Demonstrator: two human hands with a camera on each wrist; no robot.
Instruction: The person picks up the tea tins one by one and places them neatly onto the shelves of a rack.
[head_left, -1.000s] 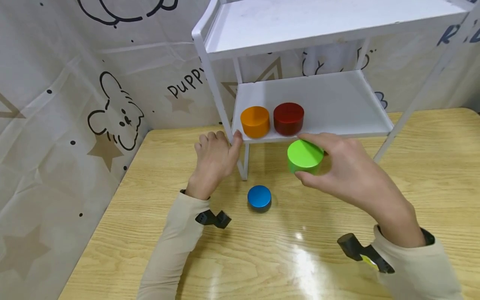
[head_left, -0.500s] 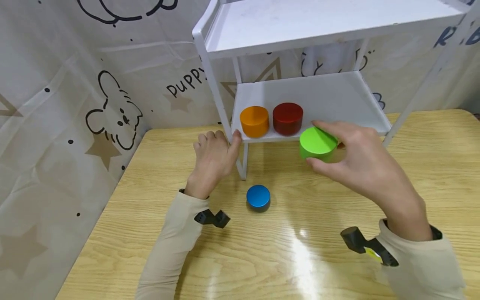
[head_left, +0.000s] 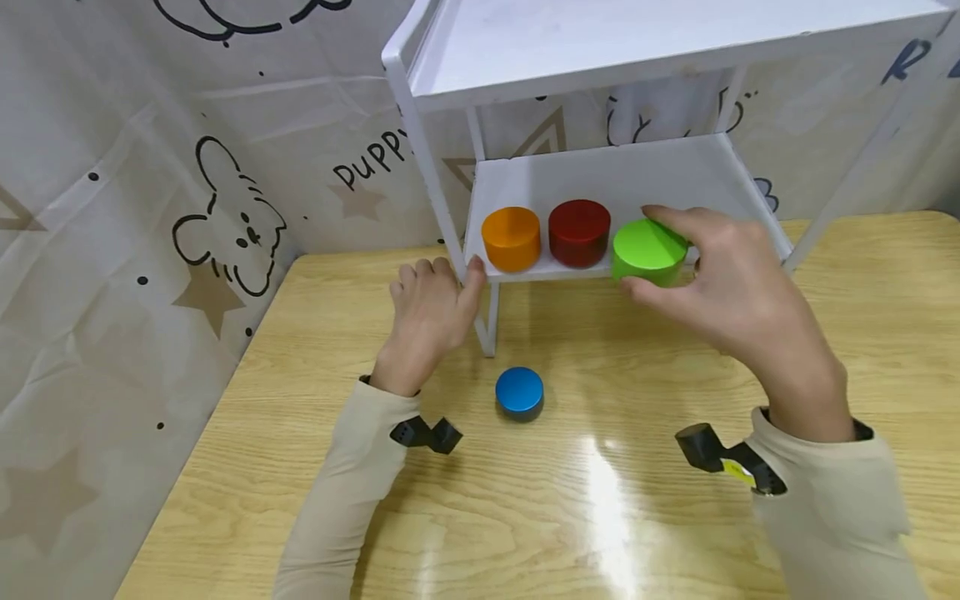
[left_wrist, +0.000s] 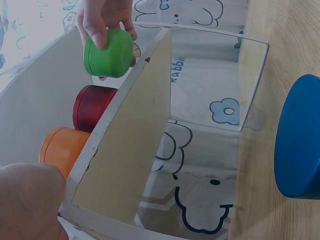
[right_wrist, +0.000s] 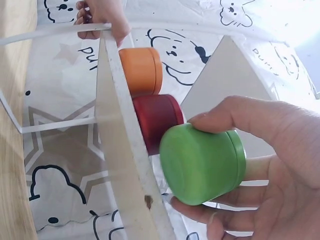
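Observation:
My right hand (head_left: 750,292) pinches a round green tin (head_left: 649,250) between thumb and fingers, at the front edge of the lower shelf (head_left: 675,179). In the right wrist view the tin (right_wrist: 200,165) is tilted, its base partly showing; whether it touches the shelf I cannot tell. Left of it, a dark red tin (head_left: 579,235) and an orange tin (head_left: 512,240) stand side by side on that shelf. My left hand (head_left: 431,321) grips the white rack's front left post, thumb at the shelf corner by the orange tin. On the table below sits a smaller-looking blue tin (head_left: 519,393).
The white rack's upper shelf (head_left: 637,42) overhangs the lower one. Its right front post (head_left: 862,175) stands right of my right hand. A printed cloth (head_left: 247,125) hangs behind and to the left of the wooden table (head_left: 300,350).
My right hand has carried the green tin up and to the right, from in front of the red tin to beside it at the shelf edge. My left hand keeps its place.

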